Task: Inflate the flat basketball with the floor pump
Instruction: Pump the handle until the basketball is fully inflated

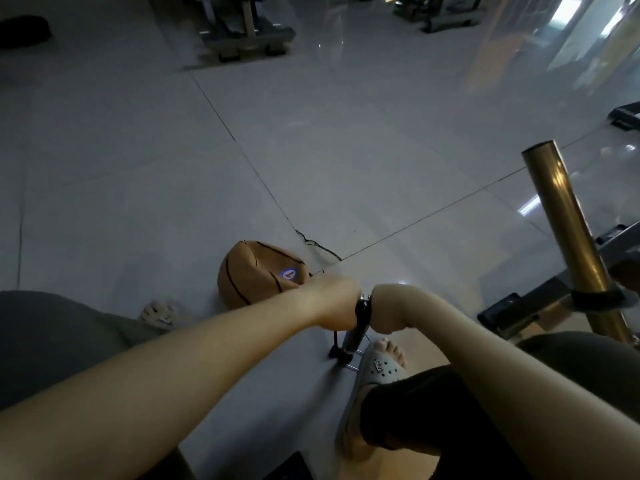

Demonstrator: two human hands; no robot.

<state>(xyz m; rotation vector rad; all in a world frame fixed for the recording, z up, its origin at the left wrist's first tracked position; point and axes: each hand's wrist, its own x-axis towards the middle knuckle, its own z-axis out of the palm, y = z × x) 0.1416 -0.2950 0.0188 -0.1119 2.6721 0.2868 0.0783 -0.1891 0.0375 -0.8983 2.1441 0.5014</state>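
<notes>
The person is gripping the floor pump at its top with both fists. The left hand and right hand are curling closed on either side of the black head, and the crossbar itself is lying mostly hidden inside them. The pump's long axis is standing near upright directly beneath the hands, leaning slightly, with its base resting on the tiled floor. A pale clog on the right foot is sitting just beside that base and appears to be pinning its wire foot. The basketball, caved in and still flat, is lying on the floor ahead and to the left of the hands, nearer the left hand. No piston rod is showing, so the stroke is judged to be near its bottom; any coming travel is running straight along the barrel. Whether the hose is reaching the ball cannot be told.
</notes>
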